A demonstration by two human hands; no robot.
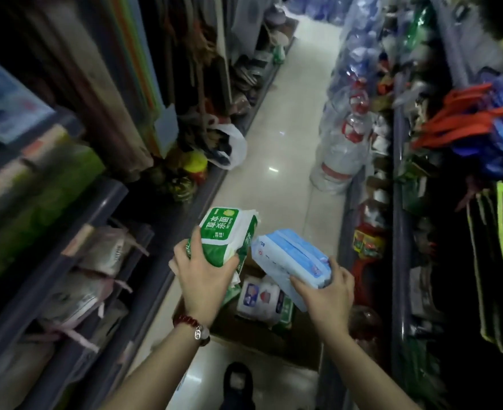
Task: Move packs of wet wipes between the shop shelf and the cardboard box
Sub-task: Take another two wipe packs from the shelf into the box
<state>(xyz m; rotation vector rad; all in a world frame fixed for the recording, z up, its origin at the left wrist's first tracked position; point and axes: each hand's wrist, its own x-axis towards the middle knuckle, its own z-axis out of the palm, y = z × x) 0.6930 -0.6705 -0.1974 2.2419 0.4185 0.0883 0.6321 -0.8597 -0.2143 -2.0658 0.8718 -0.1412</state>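
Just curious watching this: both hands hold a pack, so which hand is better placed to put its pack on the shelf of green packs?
Probably the left hand: its green pack is on the side nearer the shelf with green packs. The right hand holds the blue pack farther away, over the cardboard box.

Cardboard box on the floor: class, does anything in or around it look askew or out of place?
The packs in the cardboard box lie jumbled at mixed angles, not stacked. Nothing looks spilled or torn.

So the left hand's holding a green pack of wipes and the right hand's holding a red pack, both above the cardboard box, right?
Not quite: in the head view the right hand holds a blue pack, not red. The left hand does hold the green pack, both above the cardboard box.
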